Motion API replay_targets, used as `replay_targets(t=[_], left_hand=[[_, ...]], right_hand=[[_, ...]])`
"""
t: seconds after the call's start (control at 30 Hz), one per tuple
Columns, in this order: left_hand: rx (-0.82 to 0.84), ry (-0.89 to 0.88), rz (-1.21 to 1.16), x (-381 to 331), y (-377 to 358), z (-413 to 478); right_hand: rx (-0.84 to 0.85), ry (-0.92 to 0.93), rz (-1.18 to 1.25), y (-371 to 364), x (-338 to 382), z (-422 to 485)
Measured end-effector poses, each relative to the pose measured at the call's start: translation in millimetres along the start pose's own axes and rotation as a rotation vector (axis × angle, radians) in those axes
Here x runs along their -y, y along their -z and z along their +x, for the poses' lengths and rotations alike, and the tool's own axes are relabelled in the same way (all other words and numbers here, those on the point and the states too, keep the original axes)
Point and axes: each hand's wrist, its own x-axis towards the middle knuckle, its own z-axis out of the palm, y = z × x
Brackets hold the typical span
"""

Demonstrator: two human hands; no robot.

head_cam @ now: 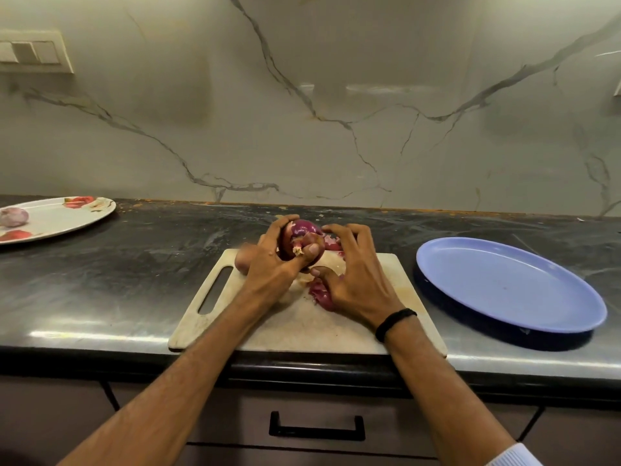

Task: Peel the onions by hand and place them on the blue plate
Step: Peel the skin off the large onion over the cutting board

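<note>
Red onion [302, 235] is gripped in the left hand [272, 264], fingers wrapped over the top and thumb pressed on the near side, so it's held up just above the board [302, 327] rather than resting on it. Root tuft is pointed back toward the camera, and the shiny purple flesh is already exposed on the upper part. The right hand [356, 284] is clawed in close on the onion's right side, with the thumb tip tucked against the underside and the fingers curled over a pinkish bit of skin; whether that skin is actually pinched can't be told from this angle. A black band [395, 322] is worn on that wrist. Torn peel [321, 295] is scattered on the board under and beside the right hand. A tan lump [242, 260] is half hidden behind the left hand at the board's far left edge, too blurred to be called. The blue plate [504, 287] is parked on the dark counter [134, 270] just right of the board, well apart from the held onion. Far left, a white flowered plate [67, 216] is cut off by the frame, with a pale onion [13, 216] sat on it. A drawer handle [316, 428] is seen below the counter edge.
</note>
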Motion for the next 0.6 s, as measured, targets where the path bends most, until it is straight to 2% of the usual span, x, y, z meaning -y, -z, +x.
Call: replay_targets(t=[0.3, 0.5, 0.6], left_hand=[[0.135, 0.036, -0.104, 2.7, 1.1, -1.9], [0.108, -0.024, 0.041, 13.3, -0.3, 5.6], [0.087, -0.035, 0.04, 14.7, -0.5, 7.2]], right_hand=[[-0.02, 0.049, 0.02, -0.2, -1.7, 0.5], [-0.022, 0.069, -0.008, 1.1, -2.0, -0.3], [-0.042, 0.082, -0.003, 0.3, -2.3, 1.0]])
